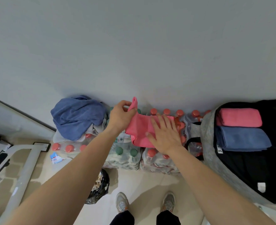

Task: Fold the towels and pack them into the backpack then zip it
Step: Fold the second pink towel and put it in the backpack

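Observation:
A pink towel (139,127) lies on top of shrink-wrapped bottle packs against the wall. My left hand (120,116) pinches its far left corner and lifts it off the packs. My right hand (164,135) rests flat, fingers spread, on the towel's right half. At the right an open grey and black backpack (210,143) lies on its back; inside it a folded pink towel (240,117) sits above a folded blue towel (244,138). A crumpled blue towel (76,116) sits heaped on the packs at the left, over some grey cloth.
Packs of water bottles (126,156) with red and green caps form the work surface. A black plastic bag (100,185) stands on the tiled floor in front of them. A white metal frame (25,169) crosses the lower left. My shoes (121,202) are below.

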Available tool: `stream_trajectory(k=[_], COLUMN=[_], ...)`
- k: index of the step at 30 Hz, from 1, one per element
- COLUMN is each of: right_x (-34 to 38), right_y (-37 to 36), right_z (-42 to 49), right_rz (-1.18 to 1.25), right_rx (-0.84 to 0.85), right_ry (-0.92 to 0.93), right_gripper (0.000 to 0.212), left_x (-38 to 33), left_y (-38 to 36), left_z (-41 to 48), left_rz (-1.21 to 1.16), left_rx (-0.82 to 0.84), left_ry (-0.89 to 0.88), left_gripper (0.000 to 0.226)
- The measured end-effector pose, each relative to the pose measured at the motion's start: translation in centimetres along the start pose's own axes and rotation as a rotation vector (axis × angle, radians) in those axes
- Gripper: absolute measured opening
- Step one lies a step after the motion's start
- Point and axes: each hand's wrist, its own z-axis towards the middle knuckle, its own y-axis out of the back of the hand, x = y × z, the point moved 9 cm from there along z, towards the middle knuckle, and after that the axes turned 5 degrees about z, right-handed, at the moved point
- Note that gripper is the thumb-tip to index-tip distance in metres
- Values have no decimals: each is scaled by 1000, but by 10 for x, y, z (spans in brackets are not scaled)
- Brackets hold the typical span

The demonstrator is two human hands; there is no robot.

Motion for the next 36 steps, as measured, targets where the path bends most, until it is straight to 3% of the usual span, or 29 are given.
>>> stream_trajectory(k=[4,7,11,21,24,26,30,32,36], right_x=[-44,-63,-65,-75,-75,-66,-34,-32,-44], right_y=[19,10,1,17,39,52,41,18,-14], right_z=[-33,-45,-43,-47,-47,-41,-13,-6,-12], right_rz=[-1,32,78,316,418,417,247,128,4], right_rx=[-143,-91,-5,-67,-205,-296,-216,-93,20], right_ry=[-103,-127,-112,-140,-196,-168,-43,-69,-83], right_gripper=[64,64,67,60,46,43,57,64,71], left_x=[-29,-43,-52,-47,-45,-42,-41,-25,19], left_y=[-46,-84,-119,-163,-153,-131,-102,-114,-133], left_z=[-13,-25,-34,-43,-40,-35,-38,-41,-40], left_rz=[74,170,297,437,256,198,610,800,928], left_rx=[45,115,125,308,394,315,-12,22,207], left_ry=[-83,-139,-198,-187,-169,-187,-516,-617,-552], left_gripper=[17,26,20,18,19,27,39,46,61])
